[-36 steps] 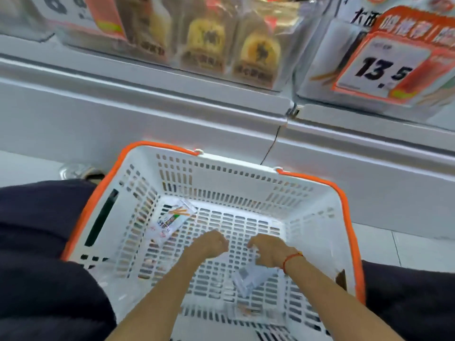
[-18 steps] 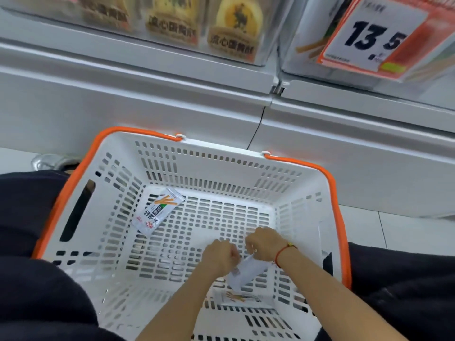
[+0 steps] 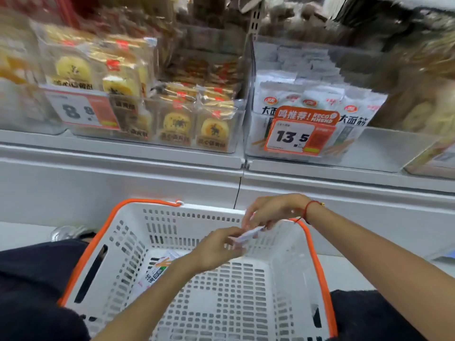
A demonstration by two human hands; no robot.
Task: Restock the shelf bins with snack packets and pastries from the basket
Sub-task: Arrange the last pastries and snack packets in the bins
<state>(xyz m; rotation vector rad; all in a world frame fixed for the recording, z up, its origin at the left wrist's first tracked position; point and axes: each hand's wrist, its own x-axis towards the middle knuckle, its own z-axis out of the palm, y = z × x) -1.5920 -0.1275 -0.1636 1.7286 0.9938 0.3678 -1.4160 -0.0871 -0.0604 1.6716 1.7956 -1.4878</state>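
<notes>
Both hands meet above the far right part of a white slotted shopping basket with an orange rim. The left hand has its fingers curled onto the near end of a small white snack packet, and the right hand, with a red string bracelet at the wrist, pinches the far end from above. The packet hangs between the two grips, tilted, raised clear of the basket floor and close to the basket's far wall. Motion blur hides its print.

A second snack packet, white with green and orange marking, lies flat on the basket floor towards the left side, partly behind the left forearm.

Above the basket runs a white shelf carrying clear plastic bins. The left bin holds wrapped round yellow pastries, stacked in rows, with a price tag reading 8.8 on its front. The bin to the right holds white snack bags standing upright, with an orange price tag reading 13.5 in front of them; the right part of this bin shows bare plastic. Dark clothing frames the basket on both sides.
</notes>
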